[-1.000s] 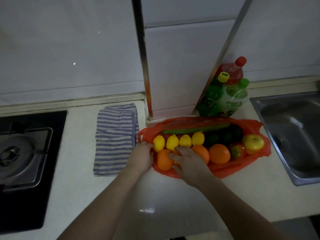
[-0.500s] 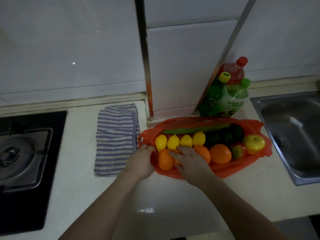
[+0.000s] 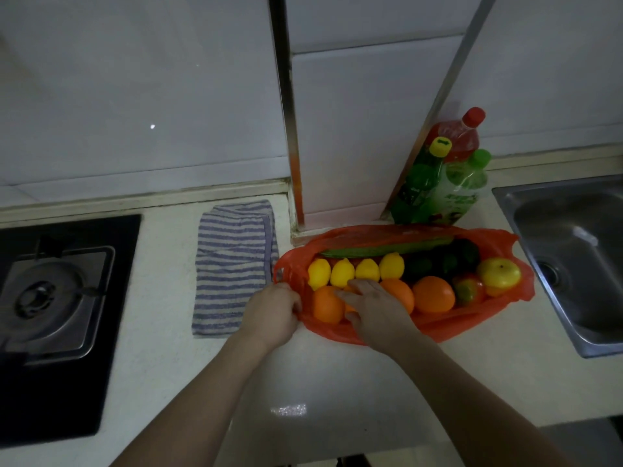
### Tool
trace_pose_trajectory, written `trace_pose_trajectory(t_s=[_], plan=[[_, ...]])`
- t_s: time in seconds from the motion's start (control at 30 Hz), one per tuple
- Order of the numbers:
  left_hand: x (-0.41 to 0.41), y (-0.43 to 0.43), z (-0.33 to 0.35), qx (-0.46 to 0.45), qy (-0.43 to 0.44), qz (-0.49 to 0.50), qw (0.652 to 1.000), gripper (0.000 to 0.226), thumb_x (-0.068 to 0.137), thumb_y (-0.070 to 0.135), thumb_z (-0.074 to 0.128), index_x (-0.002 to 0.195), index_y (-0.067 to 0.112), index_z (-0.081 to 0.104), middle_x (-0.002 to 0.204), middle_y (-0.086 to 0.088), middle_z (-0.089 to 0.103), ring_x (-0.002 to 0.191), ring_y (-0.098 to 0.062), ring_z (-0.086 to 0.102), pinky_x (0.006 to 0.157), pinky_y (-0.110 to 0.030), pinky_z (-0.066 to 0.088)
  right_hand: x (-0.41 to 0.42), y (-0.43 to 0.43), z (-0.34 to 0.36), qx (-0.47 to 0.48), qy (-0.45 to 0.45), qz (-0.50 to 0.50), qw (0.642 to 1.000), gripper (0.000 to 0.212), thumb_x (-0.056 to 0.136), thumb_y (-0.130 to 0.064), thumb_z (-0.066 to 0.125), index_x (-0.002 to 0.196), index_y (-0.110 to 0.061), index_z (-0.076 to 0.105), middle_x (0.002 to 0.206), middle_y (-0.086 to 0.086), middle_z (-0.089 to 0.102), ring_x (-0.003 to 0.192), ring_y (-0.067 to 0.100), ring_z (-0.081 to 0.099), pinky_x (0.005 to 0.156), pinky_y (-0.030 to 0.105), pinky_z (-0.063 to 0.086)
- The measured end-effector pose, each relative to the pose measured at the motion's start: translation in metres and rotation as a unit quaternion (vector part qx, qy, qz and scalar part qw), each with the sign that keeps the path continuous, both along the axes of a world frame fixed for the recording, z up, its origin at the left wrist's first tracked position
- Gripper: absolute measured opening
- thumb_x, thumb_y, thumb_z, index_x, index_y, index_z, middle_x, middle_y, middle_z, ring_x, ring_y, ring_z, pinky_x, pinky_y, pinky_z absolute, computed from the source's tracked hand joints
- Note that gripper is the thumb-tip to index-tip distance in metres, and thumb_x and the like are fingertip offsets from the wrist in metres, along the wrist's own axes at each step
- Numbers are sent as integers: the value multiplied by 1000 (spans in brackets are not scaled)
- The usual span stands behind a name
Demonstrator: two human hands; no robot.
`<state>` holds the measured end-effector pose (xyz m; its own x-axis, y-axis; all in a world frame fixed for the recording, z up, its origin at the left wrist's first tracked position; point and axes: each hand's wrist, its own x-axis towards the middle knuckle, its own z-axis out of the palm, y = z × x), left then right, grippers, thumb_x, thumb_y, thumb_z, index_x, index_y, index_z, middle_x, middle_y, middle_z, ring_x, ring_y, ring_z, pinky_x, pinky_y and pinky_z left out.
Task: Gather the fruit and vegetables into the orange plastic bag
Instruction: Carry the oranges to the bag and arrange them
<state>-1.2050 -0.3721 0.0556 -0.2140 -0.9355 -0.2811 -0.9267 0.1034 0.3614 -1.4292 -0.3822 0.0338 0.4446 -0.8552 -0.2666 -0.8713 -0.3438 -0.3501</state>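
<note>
Your left hand (image 3: 273, 311) grips the left edge of the orange bag (image 3: 472, 320) on the desk (image 3: 337, 382); your right hand (image 3: 376, 306) lies spread over the oranges (image 3: 433, 294) inside.

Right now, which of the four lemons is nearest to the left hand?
The leftmost lemon, at the left end of the bag, just beyond the left hand; the other three lie in a row to its right.

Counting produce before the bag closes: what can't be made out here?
Head view only:
- Dark green produce, back right of the orange plastic bag: too dim to identify or count.
- Orange item: mostly covered by the right hand.
- Left hand: fingertips curled under, so its grip on the bag rim is unclear.
</note>
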Motion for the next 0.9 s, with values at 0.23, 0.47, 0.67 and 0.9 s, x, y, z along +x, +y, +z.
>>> trace_pose_trajectory(t_s=[0.23, 0.47, 0.67, 0.9], plan=[[4, -1, 35, -41, 27, 7, 999, 26, 70, 13, 57, 80, 30, 73, 103, 4, 67, 97, -20, 61, 80, -37, 52, 2, -4, 2, 5, 10, 7, 1000, 53, 93, -32, 53, 143, -39, 37, 147, 2, 35, 134, 22, 30, 108, 36, 33], [-2, -3, 48, -66, 11, 0, 998, 28, 70, 14, 59, 85, 32, 73, 99, 9, 64, 96, -17, 55, 80, -31, 49, -1, -8, 3, 11, 12, 10, 1000, 53, 92, -34, 55, 141, -41, 38, 149, 1, 35, 135, 23, 30, 109, 37, 33], [-4, 1, 43, -47, 8, 2, 999, 31, 76, 14, 56, 94, 34, 72, 102, 10, 62, 96, -16, 58, 81, -35, 50, -2, -10, 5, 16, 14, 9, 1000, 54, 90, -36, 56, 142, -39, 38, 150, 2, 34, 136, 23, 29, 110, 37, 31], [-3, 2, 47, -46, 13, -12, 999, 35, 76, 19, 58, 106, 35, 67, 108, 9, 61, 100, -15, 58, 83, -35, 50, -6, -3, 21, -9, 20, -28, 999, 54, 90, -37, 54, 142, -35, 38, 148, 3, 36, 135, 25, 30, 108, 37, 30]])
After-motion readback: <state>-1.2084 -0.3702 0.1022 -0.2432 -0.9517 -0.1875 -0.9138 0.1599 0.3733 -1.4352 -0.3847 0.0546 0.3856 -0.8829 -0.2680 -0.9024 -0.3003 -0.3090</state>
